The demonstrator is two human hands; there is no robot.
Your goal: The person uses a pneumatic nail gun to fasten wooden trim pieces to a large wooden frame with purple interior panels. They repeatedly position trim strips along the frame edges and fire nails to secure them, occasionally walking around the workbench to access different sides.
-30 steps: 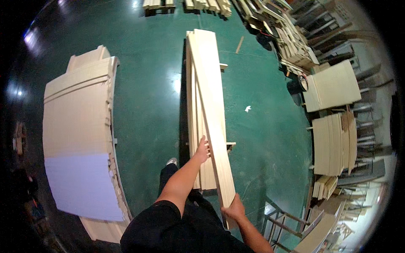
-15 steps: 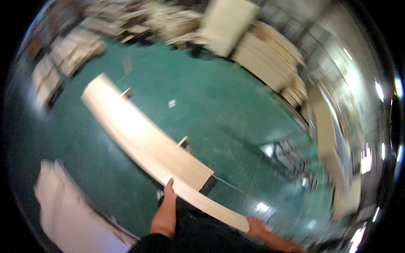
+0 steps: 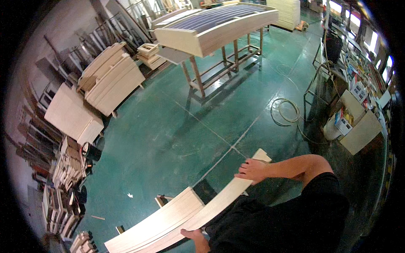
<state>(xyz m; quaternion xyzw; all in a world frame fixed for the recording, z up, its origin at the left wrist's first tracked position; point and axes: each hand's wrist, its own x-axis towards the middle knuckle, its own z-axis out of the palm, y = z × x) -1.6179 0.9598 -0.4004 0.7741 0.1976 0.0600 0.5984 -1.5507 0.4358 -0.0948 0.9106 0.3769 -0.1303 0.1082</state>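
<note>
Gripping a long curved wooden board [image 3: 219, 198] near its far end, the right hand [image 3: 252, 170] lies palm-down on the pale wood with its fingers wrapped over the edge, pressed against the board. At the lower edge of the view the left hand [image 3: 195, 237] takes the same board from beneath, fingers curled around its lower rim. The board runs slantwise across the lower middle of the view, held above the green floor [image 3: 177, 130] and resting against a stack of similar curved panels [image 3: 156, 223] at its lower left end. To the right, an open cardboard box [image 3: 356, 126] stands against the wall with small coloured packets showing in its top, though what they are cannot be told. A coiled hose [image 3: 287, 111] lies on the floor just beside it. Farther off, a metal-legged frame [image 3: 219, 67] bears a large curved panel [image 3: 215, 25], and stacks of flat pale boards [image 3: 107, 80] lean along the left.
</note>
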